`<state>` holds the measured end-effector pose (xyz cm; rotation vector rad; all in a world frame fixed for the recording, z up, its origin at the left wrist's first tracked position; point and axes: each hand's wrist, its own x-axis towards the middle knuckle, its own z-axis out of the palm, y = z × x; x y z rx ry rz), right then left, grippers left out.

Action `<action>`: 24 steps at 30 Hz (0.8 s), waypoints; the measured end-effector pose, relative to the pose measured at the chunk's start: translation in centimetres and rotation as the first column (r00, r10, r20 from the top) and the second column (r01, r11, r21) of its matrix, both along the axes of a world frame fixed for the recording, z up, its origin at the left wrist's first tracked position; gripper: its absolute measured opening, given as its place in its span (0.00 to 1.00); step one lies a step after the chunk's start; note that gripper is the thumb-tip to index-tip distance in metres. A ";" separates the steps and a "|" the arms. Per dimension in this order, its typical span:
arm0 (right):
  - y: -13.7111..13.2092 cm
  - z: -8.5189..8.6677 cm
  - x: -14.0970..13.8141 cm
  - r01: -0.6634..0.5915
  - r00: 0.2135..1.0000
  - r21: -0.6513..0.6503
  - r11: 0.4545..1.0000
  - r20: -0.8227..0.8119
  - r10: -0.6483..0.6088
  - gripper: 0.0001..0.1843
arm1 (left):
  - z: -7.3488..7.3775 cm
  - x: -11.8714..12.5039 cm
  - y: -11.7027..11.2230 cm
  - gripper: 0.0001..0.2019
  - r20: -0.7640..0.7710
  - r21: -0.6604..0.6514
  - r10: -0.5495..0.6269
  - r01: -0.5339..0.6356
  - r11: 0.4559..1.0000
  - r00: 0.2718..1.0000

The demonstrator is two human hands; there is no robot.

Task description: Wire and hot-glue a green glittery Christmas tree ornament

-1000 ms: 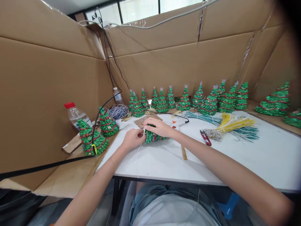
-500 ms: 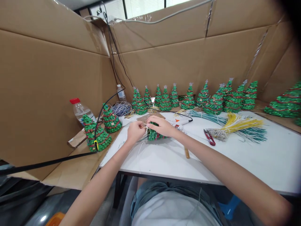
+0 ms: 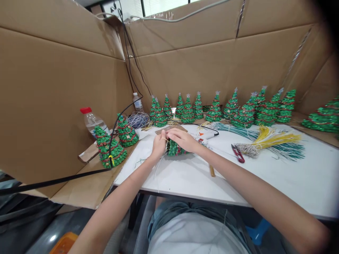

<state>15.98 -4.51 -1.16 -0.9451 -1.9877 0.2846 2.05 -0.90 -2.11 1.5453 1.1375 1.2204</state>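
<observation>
A small green beaded tree (image 3: 175,149) with red trim lies on its side on the white table (image 3: 278,176). My right hand (image 3: 182,139) is curled over the top of it and holds it down. My left hand (image 3: 159,144) is closed at the tree's left end, fingers pinched on thin pale wire strands (image 3: 158,165) that trail toward the table's front edge. Both hands touch each other over the tree.
A row of finished green trees (image 3: 214,113) lines the cardboard back wall; two more (image 3: 108,148) stand at left by a red-capped bottle (image 3: 91,121). Red snips (image 3: 238,153), a yellow and green wire bundle (image 3: 267,141), a glue gun (image 3: 206,135) and a wooden stick (image 3: 211,170) lie right of my hands. A black cable (image 3: 53,181) crosses left.
My left hand has moved right, closing up against my right hand at the tree's end. The view has shifted slightly; the tree stays in place.
</observation>
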 end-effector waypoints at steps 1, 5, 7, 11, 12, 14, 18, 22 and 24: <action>0.0 0.0 0.0 -0.002 1.000 -0.005 1.000 -0.004 0.002 0.17 | -0.2 0.4 0.0 0.24 0.042 -0.037 -0.003 0.004 0.999 0.999; 0.0 0.2 0.1 -0.023 1.000 -0.016 1.000 0.000 0.023 0.18 | -0.9 1.4 -0.2 0.24 0.196 -0.197 0.023 0.016 0.980 0.980; 0.0 0.1 0.1 -0.029 1.000 -0.001 1.000 0.005 0.029 0.18 | -1.0 1.6 -0.2 0.26 0.252 -0.255 0.030 0.036 0.966 0.967; 0.0 0.0 0.2 -0.010 0.999 0.043 0.999 0.034 0.009 0.18 | -1.0 1.5 -0.1 0.28 0.330 -0.312 0.014 0.095 0.945 0.944; 0.0 -0.1 0.2 -0.001 0.999 0.049 0.999 0.041 -0.001 0.18 | -1.0 1.4 -0.1 0.28 0.354 -0.323 0.007 0.115 0.940 0.935; -0.1 -0.1 0.2 0.011 0.998 0.056 0.998 0.057 -0.014 0.18 | -0.9 1.3 -0.1 0.28 0.406 -0.346 -0.002 0.156 0.925 0.914; -0.2 -0.2 0.1 0.016 0.997 0.067 0.998 0.078 -0.021 0.18 | -0.9 1.1 0.1 0.28 0.431 -0.396 -0.026 0.215 0.893 0.902; -0.3 -0.2 0.2 0.028 0.996 0.066 0.997 0.088 -0.034 0.20 | -1.4 1.1 0.7 0.30 0.404 -0.317 -0.131 0.272 0.908 0.906; -0.3 -0.2 0.1 0.025 0.995 0.071 0.997 0.095 -0.032 0.20 | -1.6 1.3 0.9 0.31 0.401 -0.279 -0.134 0.260 0.924 0.906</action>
